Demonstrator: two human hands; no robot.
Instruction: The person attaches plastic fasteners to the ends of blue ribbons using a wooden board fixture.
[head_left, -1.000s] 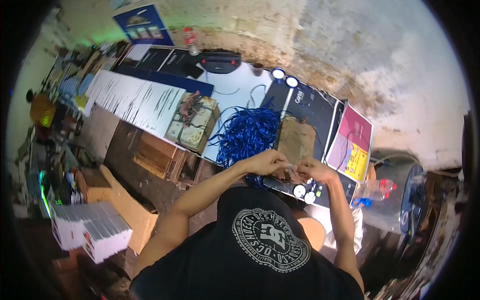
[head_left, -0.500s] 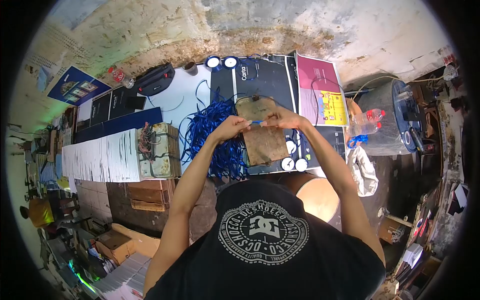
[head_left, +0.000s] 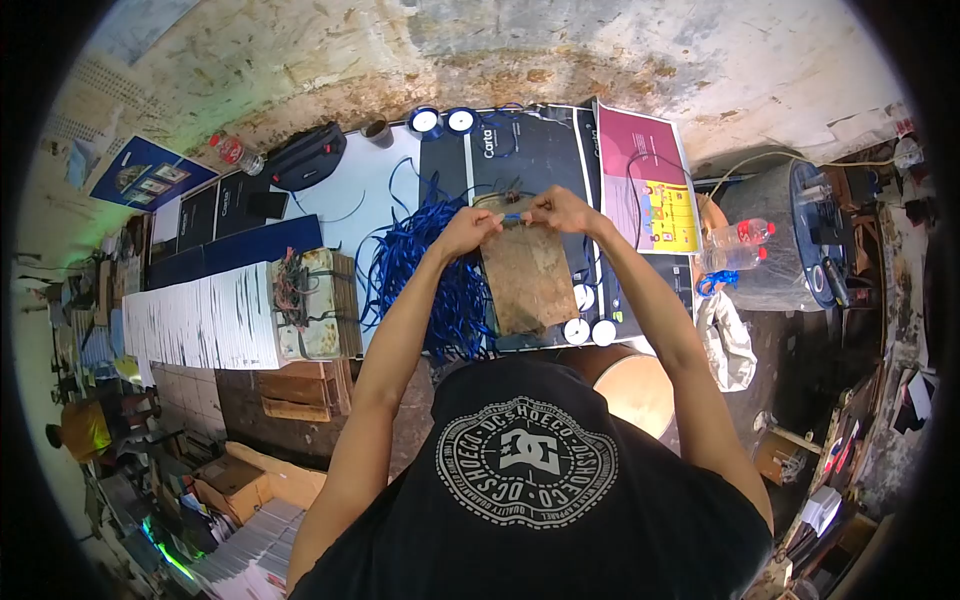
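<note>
A short stretch of blue ribbon (head_left: 513, 217) is pulled between my two hands, over the far end of a worn brown board (head_left: 532, 280). My left hand (head_left: 468, 232) pinches its left end; my right hand (head_left: 561, 211) pinches the other end with bent fingers. Just beyond them, at the board's far edge, sits a small dark fitting (head_left: 512, 192) whose detail I cannot make out. A big tangled heap of cut blue ribbons (head_left: 425, 275) lies left of the board, partly under my left forearm.
Ribbon spools (head_left: 577, 331) lie right of the board, and more spools (head_left: 426, 122) stand at the back. To the left are a long paper stack (head_left: 200, 315), a black bag (head_left: 308, 158) and a cup (head_left: 378, 133). Plastic bottles (head_left: 742, 234) lie at the right. A round stool (head_left: 634, 392) is below the table.
Both hands have moved away from my body, toward the board's far end, with the ribbon still held between them. More of the board's near part shows.
</note>
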